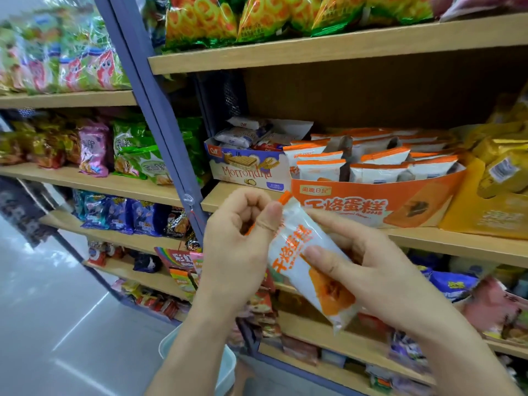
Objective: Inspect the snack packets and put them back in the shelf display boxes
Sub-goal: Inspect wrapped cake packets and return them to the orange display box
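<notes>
Snack packet (291, 247), white with orange print, is held in front of the shelves, below the orange display box (371, 207) and clear of it. Long axis is diagonal: orange sealed end points up-left, cake-picture end down-right, printed face toward camera. Left hand (237, 238): fingers curled tight, thumb (271, 221) pressed on the packet's upper end, pinching it. Right hand (380, 270): thumb (323, 261) laid across the printed face at mid-length, fingers partly curled behind, gripping the lower half. The display box sits on the shelf board (457, 244), filled with matching packets standing on edge. A wafer box (248, 170) stands just beside it to the left.
</notes>
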